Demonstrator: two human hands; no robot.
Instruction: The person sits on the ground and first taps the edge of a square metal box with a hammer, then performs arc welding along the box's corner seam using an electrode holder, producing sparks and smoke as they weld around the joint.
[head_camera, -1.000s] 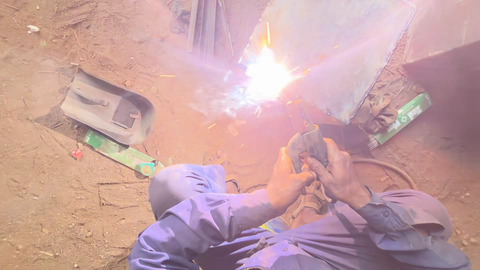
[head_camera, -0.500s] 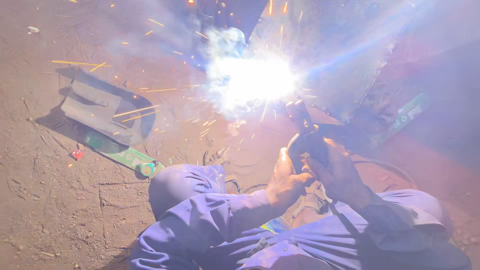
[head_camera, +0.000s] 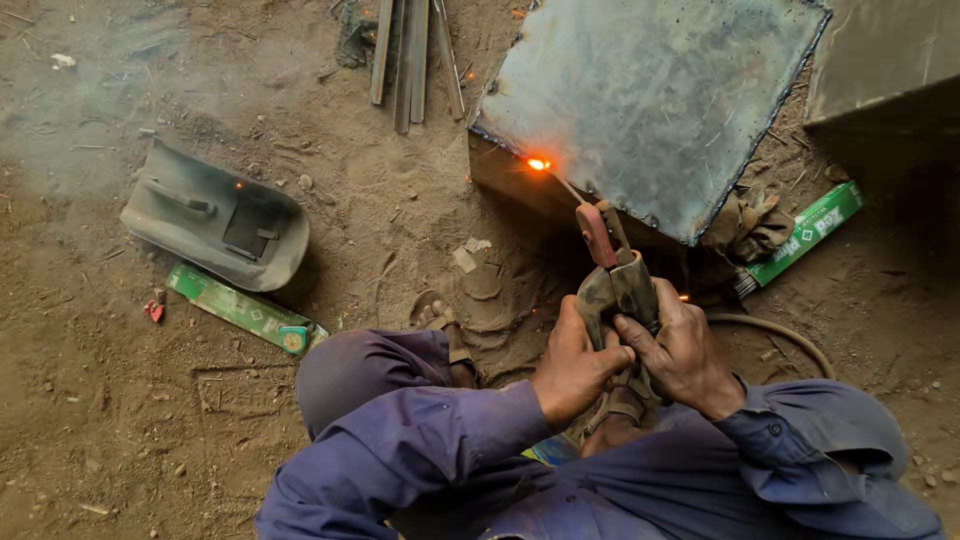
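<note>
Both my hands grip a welding electrode holder (head_camera: 610, 275) in front of my knees. My left hand (head_camera: 572, 362) wraps its handle from the left, and my right hand (head_camera: 680, 350) clasps it from the right. A thin rod runs from the holder's red jaw up to the corner of a grey metal sheet box (head_camera: 650, 110). At that corner an orange weld spot (head_camera: 539, 164) glows. No arc is burning. A cable (head_camera: 770, 330) curves away to the right of my right hand.
A grey welding face shield (head_camera: 215, 215) lies face down on the dirt at left, beside a green electrode packet (head_camera: 235, 308). Another green packet (head_camera: 805, 232) and a rag (head_camera: 745, 225) lie right of the box. Metal bars (head_camera: 410, 50) lie at the top. My sandalled foot (head_camera: 445, 325) rests below.
The bright arc and sparks at the box corner have gone out, leaving a small orange glow and drifting smoke. My hands still hold the electrode holder in about the same place.
</note>
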